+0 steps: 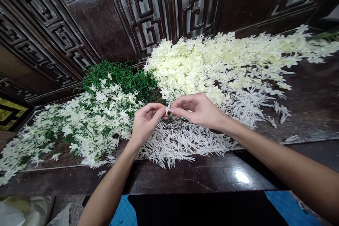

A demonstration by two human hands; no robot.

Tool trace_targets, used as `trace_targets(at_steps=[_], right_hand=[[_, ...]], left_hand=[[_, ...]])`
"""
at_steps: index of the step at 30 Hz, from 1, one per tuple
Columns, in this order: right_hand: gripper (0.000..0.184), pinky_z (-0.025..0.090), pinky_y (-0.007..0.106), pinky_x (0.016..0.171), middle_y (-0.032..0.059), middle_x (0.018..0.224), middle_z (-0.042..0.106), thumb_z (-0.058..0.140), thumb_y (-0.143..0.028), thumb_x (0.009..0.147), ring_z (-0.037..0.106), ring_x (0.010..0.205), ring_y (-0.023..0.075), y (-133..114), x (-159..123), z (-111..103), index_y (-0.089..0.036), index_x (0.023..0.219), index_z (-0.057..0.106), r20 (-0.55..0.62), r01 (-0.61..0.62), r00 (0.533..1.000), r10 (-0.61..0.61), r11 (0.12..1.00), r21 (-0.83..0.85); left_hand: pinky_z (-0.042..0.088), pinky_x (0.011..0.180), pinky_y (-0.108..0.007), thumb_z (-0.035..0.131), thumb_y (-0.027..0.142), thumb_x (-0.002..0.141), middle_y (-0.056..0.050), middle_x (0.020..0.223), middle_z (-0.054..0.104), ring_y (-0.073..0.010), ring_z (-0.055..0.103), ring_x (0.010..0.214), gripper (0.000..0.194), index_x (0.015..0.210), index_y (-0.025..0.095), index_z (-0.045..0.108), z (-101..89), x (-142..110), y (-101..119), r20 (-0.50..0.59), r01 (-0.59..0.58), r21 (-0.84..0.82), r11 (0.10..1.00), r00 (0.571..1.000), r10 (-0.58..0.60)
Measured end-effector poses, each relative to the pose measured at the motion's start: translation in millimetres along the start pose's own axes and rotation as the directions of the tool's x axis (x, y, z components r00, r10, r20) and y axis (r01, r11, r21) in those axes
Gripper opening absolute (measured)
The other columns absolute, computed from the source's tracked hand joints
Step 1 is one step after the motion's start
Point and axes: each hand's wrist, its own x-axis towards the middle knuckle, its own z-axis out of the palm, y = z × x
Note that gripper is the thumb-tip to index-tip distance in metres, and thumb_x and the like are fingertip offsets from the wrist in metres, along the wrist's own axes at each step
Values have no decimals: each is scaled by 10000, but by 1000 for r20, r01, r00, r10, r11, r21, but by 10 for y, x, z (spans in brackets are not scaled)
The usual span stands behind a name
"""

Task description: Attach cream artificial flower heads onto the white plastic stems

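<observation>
My left hand (145,122) and my right hand (197,109) meet over the middle of a dark wooden table (201,176). Both pinch a small white artificial flower piece (167,110) between thumb and fingertips. A thin green stem runs from the pinch toward the green pile. Directly below the hands lies a heap of white plastic stamen pieces (182,141). A large pile of loose cream petals (225,63) spreads behind and to the right of my right hand. Left of my left hand lie assembled white flowers on green stems (87,120).
A tangle of bare green stems (124,77) sits at the back, against a dark carved wooden screen (148,17). White plastic bags (29,212) show at the lower left. Blue cloth (124,215) covers my lap below the table's edge.
</observation>
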Motion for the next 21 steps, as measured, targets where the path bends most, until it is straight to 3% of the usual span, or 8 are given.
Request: trace_targets(at_steps=[6,12,18,21], right_hand=[[141,567,412,768,52,843,696,681,-303,804,660,764,181,45,-5,19,-172,854,690,-16,25,1000,-25,1000,-18],[423,545,486,871,99,1080,666,761,-325,717,660,933,224,7,11,19,-174,1083,612,1,-67,998,67,998,16],[151,550,448,812,56,868,690,689,-301,799,654,804,195,57,-7,81,-173,878,679,-22,0,1000,0,1000,1],[133,541,440,830,71,952,687,658,-286,834,646,844,194,75,-6,60,-167,892,674,-54,24,998,-25,1000,-15]], left_hand=[[578,640,-273,663,204,803,-36,756,693,-125,647,656,43,820,169,682,7,-7,-13,-1,5,-3,1000,1000,-5],[548,673,-265,671,184,793,-31,780,710,-127,646,719,31,804,186,699,5,-14,-39,-49,-88,92,992,994,93],[556,677,-291,668,168,798,-34,800,729,-142,663,732,61,816,203,715,18,-19,-41,-15,-95,151,984,995,99],[575,711,-311,715,167,758,-42,831,730,-151,672,766,77,828,198,714,11,-11,-48,-21,-46,92,995,999,48]])
